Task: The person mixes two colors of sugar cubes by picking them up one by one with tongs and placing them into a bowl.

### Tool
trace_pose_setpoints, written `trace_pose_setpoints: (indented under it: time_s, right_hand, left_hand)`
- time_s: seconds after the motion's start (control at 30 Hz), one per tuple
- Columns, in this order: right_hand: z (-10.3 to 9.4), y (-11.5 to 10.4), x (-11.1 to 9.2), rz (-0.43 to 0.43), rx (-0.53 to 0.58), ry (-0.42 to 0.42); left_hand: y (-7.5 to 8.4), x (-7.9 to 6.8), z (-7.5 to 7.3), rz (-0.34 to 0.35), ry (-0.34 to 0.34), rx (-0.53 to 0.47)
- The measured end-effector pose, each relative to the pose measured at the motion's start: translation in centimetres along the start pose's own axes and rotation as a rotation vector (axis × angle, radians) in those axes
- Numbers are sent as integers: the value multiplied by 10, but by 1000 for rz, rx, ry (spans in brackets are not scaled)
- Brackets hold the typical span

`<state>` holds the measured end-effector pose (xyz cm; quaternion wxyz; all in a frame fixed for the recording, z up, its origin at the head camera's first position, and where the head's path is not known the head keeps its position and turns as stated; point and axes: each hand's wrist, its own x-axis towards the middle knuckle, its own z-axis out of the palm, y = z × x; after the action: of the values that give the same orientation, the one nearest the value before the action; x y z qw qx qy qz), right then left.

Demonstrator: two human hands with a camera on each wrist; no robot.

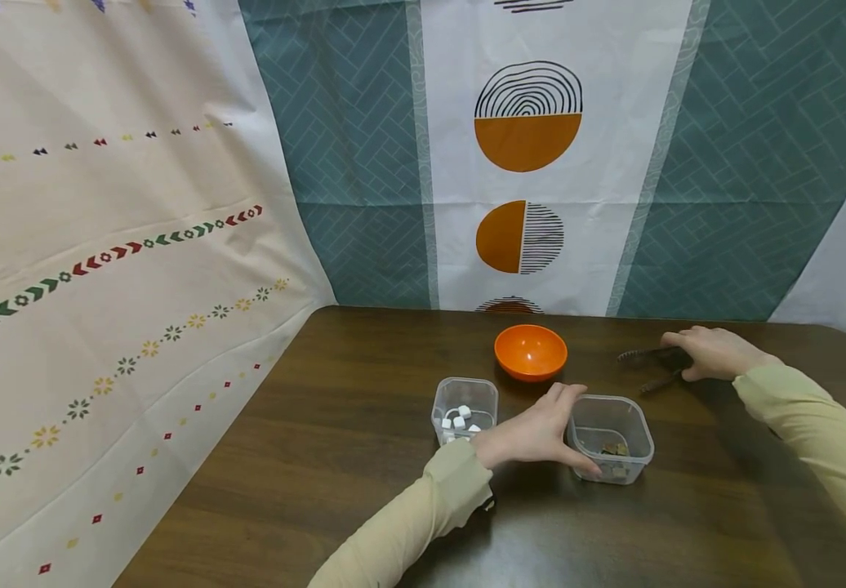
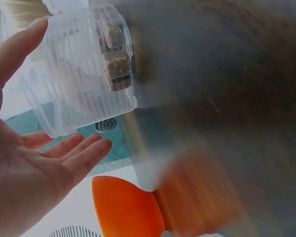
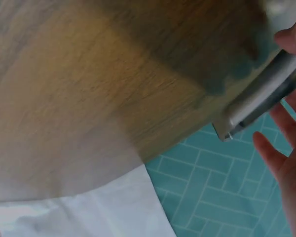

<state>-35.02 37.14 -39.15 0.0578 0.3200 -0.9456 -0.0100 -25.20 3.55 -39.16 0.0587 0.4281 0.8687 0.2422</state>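
My left hand [image 1: 533,426] spans the left side of a clear plastic container [image 1: 639,461]. Its thumb lies at the near wall and its fingertips are at the far left corner, spread rather than curled. Brown cubes [image 2: 117,64] show through the container wall in the left wrist view. Over at the right, a pair of metal tongs [image 1: 660,381] points leftward with its arms spread apart. My right hand [image 1: 720,354] grips them at the handle end, thumb and fingers on opposite sides. Part of the handle [image 3: 261,94] shows between thumb and fingers in the right wrist view.
Behind the containers stands an orange bowl [image 1: 531,353]. A second clear container [image 1: 465,388] with several white cubes [image 1: 459,422] sits left of my left hand, close to its wrist. Patterned cloth [image 1: 353,163] hangs along the back and left edges of the wooden table [image 1: 305,457].
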Motion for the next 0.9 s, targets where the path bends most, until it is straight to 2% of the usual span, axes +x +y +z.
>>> trace_pose_setpoints:
  time_s: [0.3,0.57,0.8,0.9]
  right_hand:
    - [-15,-3,-10,83,72,-35]
    - [-24,-4,-21,117,102,29]
    - [-23,-9,-30,113,46,203]
    - [-23,-13,-32,120,47,251]
  left_hand:
    - [-4,2,3,-4,1,-50]
    - [-8,5,5,4,-21,-118]
    - [-8,7,6,0,-15,-186]
    - [-9,9,7,-2,-8,-211]
